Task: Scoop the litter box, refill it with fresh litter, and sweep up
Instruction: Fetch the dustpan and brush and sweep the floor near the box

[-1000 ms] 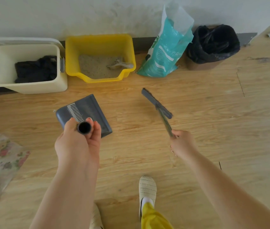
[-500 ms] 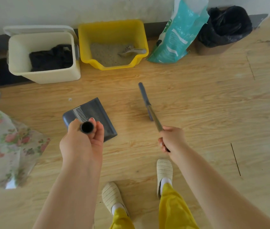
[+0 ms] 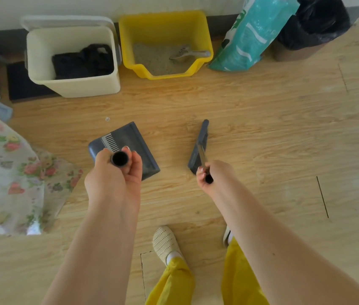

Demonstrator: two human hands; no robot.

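Both look light, stiff plastic: left hand (image 3: pixel 117 172) wraps the dustpan (image 3: pixel 130 144) handle top, right hand (image 3: pixel 212 175) clamps the broom (image 3: pixel 199 148) handle end, mid-frame.

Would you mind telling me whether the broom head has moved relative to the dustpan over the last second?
Yes. The broom head has swung in toward the dustpan, narrowing the gap between them.

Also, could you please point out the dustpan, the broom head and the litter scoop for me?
dustpan (image 3: pixel 134 142): head view, on the dark tray's floor.
broom head (image 3: pixel 201 142): head view, mid-length of the dark bar.
litter scoop (image 3: pixel 192 54): head view, on its grey handle.
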